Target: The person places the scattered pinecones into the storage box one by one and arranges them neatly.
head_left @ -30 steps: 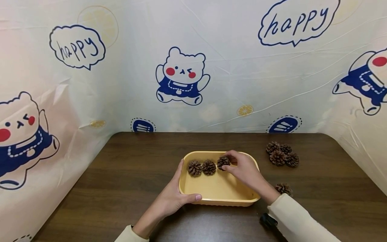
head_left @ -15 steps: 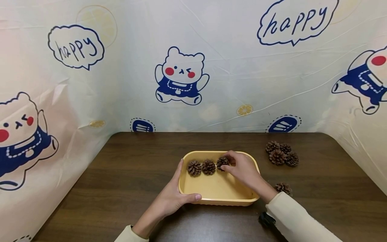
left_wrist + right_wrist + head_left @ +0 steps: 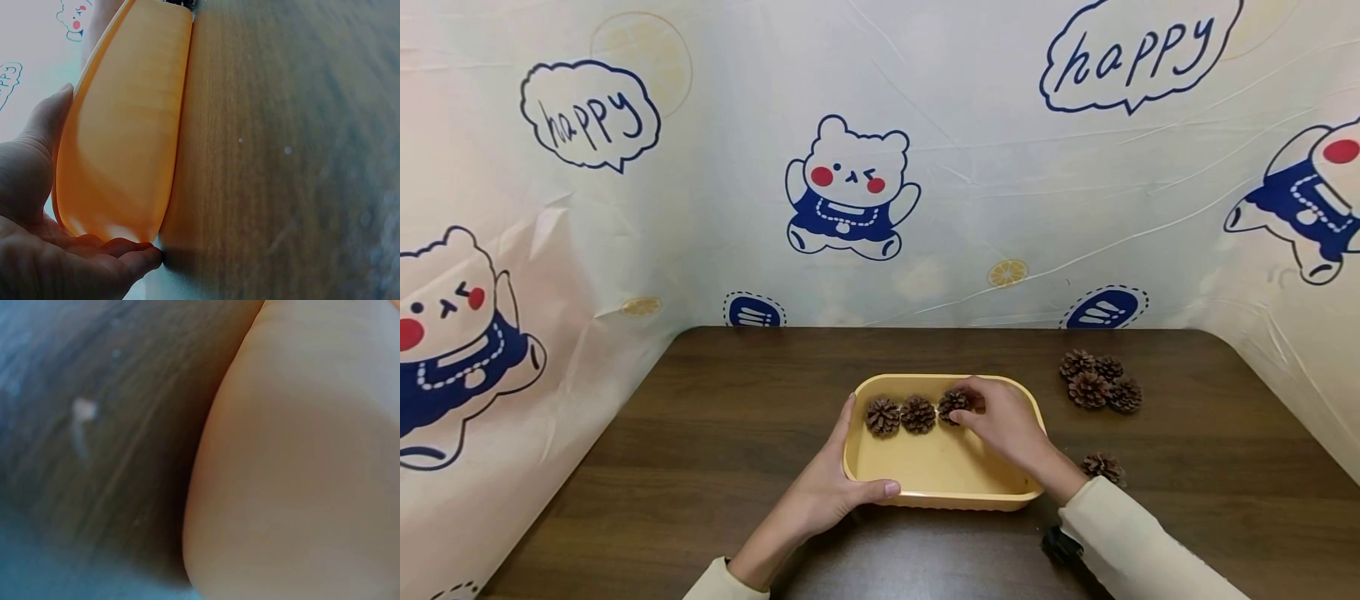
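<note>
Centrally in the head view, a yellow tray (image 3: 936, 467) stands on the brown table (image 3: 700, 467). The left hand (image 3: 827, 487) grips its left side and lower left corner, with the thumb along the near rim; the left wrist view shows fingers round the wall. This grip presumably steadies the tray while the other hand works inside it. The right hand (image 3: 1007, 421), reaching over the right rim, pinches a dark pine cone (image 3: 953, 406) between thumb and fingers inside the tray's upper right part; the right wrist view shows no fingers. Two resting pine cones (image 3: 917, 414) lie to the left of the pinched one, along the far wall. All three form a row, an arrangement that appears deliberate and leaves the near floor bare. Outside, four clustered pine cones (image 3: 1088, 390) lie at right, above mid-height of the table area, and a single pine cone (image 3: 1102, 469) lies below them, partly behind the right sleeve (image 3: 1135, 533); both places seem within easy reach of the right hand.
</note>
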`<action>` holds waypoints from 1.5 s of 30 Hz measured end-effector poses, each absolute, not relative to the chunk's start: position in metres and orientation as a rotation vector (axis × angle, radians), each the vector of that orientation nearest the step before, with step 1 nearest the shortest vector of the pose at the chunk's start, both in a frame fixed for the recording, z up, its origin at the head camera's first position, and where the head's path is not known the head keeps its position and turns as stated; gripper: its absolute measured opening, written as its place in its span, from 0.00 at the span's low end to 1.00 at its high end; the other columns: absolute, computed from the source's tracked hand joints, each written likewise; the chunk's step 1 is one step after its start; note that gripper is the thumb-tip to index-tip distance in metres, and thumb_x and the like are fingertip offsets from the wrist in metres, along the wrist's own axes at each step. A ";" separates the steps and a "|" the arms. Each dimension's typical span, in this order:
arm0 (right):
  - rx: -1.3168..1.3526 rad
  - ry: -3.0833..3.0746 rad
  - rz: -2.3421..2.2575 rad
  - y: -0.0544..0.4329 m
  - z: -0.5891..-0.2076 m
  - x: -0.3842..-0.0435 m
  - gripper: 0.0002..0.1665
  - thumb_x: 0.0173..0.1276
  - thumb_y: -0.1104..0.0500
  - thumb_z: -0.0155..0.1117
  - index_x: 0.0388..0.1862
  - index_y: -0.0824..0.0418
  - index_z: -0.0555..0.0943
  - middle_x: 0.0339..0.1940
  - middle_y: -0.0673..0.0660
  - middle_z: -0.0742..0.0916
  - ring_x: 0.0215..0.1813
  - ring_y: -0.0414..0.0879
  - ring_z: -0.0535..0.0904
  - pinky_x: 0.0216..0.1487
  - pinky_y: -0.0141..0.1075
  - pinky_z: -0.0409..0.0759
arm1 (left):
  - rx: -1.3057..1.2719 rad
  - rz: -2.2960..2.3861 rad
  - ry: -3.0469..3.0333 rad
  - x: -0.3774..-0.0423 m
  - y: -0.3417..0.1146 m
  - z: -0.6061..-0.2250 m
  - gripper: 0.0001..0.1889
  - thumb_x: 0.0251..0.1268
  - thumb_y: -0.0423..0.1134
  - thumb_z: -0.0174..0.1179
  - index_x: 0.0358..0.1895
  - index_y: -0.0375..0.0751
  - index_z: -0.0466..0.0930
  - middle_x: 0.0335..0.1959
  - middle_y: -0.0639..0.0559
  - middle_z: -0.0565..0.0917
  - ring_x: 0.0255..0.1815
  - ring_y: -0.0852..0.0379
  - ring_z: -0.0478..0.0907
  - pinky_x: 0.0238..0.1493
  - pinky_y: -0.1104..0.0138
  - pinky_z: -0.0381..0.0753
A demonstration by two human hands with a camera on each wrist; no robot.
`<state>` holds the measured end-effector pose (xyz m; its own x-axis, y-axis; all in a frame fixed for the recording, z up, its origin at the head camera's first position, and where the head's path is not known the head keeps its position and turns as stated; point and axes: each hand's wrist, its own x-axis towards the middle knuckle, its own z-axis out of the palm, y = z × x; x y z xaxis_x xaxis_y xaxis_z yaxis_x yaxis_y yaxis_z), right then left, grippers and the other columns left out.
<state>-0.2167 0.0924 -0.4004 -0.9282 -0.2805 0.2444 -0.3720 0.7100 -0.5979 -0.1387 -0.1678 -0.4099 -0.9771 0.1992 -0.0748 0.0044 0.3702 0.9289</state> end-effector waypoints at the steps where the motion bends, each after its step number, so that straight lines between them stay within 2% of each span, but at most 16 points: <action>1: 0.534 -2.778 1.010 0.092 -0.401 -0.217 0.15 0.65 0.61 0.76 0.50 0.61 0.88 0.40 0.55 0.92 0.41 0.48 0.86 0.47 0.46 0.83 | 0.184 1.661 2.451 -0.139 -0.168 -0.410 0.72 0.51 0.39 0.83 0.87 0.46 0.28 0.82 0.29 0.61 0.63 0.47 0.81 0.74 0.47 0.68; 17: 0.548 -2.791 0.989 0.090 -0.405 -0.218 0.14 0.64 0.64 0.75 0.50 0.60 0.88 0.39 0.55 0.92 0.37 0.44 0.84 0.43 0.42 0.83 | 0.170 1.655 2.470 -0.138 -0.167 -0.410 0.73 0.50 0.39 0.83 0.87 0.46 0.29 0.82 0.29 0.61 0.65 0.46 0.80 0.76 0.43 0.66; 36: 0.497 -2.876 0.981 0.087 -0.405 -0.217 0.16 0.67 0.64 0.74 0.53 0.61 0.87 0.43 0.57 0.92 0.42 0.47 0.86 0.46 0.44 0.85 | 0.170 1.647 2.469 -0.138 -0.167 -0.409 0.73 0.50 0.40 0.83 0.87 0.47 0.29 0.82 0.29 0.61 0.62 0.47 0.81 0.75 0.43 0.69; 45: 0.520 -2.872 0.960 0.087 -0.404 -0.214 0.18 0.64 0.65 0.76 0.53 0.63 0.87 0.44 0.58 0.92 0.44 0.49 0.86 0.47 0.47 0.85 | 0.186 1.659 2.462 -0.138 -0.168 -0.409 0.73 0.50 0.39 0.83 0.87 0.46 0.29 0.82 0.29 0.60 0.63 0.47 0.81 0.75 0.44 0.68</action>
<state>-0.2143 0.0874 -0.4035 -0.9404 -0.2942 0.1703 -0.3375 0.7479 -0.5715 -0.1381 -0.1677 -0.4092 -0.9784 0.1952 -0.0683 0.0100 0.3744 0.9272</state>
